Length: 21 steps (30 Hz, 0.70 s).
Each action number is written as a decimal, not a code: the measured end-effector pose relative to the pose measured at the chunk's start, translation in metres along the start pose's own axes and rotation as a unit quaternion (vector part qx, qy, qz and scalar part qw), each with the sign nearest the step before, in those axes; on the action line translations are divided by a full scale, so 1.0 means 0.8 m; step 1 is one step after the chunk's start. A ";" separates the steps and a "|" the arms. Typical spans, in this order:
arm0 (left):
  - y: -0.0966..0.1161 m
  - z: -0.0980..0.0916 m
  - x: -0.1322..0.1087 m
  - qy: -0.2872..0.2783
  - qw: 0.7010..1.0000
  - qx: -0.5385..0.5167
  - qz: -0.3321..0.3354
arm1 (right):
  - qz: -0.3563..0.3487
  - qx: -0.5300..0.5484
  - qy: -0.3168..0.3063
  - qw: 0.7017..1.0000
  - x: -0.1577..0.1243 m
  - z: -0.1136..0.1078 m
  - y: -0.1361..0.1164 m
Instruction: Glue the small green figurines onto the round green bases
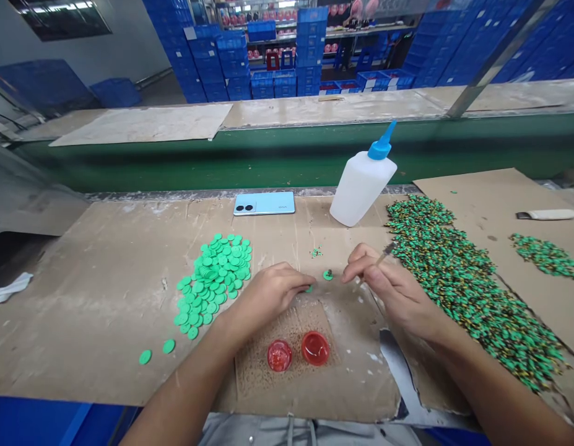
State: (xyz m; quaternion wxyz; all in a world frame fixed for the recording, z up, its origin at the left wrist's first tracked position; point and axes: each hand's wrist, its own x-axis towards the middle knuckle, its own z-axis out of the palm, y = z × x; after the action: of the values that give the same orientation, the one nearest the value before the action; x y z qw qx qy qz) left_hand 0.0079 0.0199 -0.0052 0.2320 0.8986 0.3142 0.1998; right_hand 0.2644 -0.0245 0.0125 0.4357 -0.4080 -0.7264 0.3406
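A grey shirt (287, 430) shows at the bench's near edge, just in front of two red cups (315, 347). Above them, the left hand (268, 297) lies curled, its fingertips (301, 282) at a small green disc (309, 288), though I cannot tell whether it has hold of it. The right hand (393, 294) is closed in a pinch on a thin tool (384, 255). Between the hands, a green disc with a dark stud (328, 275) lies flat on the cardboard (101, 322). The discs look light, thin and stiff, apt to skid on the cardboard, so the rim is the place to pinch them. A pile of plain discs (215, 282) lies left of the hands, and a large heap of studded discs (467, 285) lies to the right. Toward the far edge, a tilted glue bottle (363, 186) stands beside a phone (264, 203).
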 end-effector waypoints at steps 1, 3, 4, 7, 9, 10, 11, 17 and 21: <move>-0.001 0.000 0.000 0.000 1.000 -0.002 0.001 | 0.003 -0.012 0.009 1.000 0.000 0.002 0.000; -0.003 0.001 0.001 0.000 1.000 -0.006 0.007 | 0.011 -0.035 0.019 0.999 0.000 0.010 0.002; -0.004 0.002 0.001 -0.001 1.000 -0.009 0.009 | 0.010 -0.051 0.020 0.998 0.000 0.016 0.004; -0.008 0.003 0.002 -0.006 1.000 -0.021 0.015 | 0.006 -0.095 0.014 0.995 0.000 0.033 0.008; -0.010 0.004 0.002 -0.008 0.999 -0.027 0.017 | 0.005 -0.104 0.012 0.994 -0.001 0.044 0.011; -0.010 0.003 0.003 -0.008 0.999 -0.030 0.016 | 0.006 -0.105 0.011 0.994 -0.002 0.048 0.013; -0.010 0.003 0.003 -0.007 0.999 -0.032 0.014 | 0.006 -0.107 0.009 0.994 -0.002 0.052 0.014; -0.008 0.001 0.005 -0.005 0.998 -0.053 -0.019 | -0.018 -0.115 -0.006 0.993 -0.002 0.061 0.018; -0.010 0.003 0.008 -0.005 0.995 -0.084 -0.044 | -0.032 -0.118 -0.009 0.992 -0.001 0.064 0.015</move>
State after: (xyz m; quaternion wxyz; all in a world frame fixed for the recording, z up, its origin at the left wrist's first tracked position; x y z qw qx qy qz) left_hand 0.0098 0.0285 -0.0101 0.3171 0.8622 0.3342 0.2105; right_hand 0.2217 -0.0268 -0.0175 0.3885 -0.4301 -0.7781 0.2422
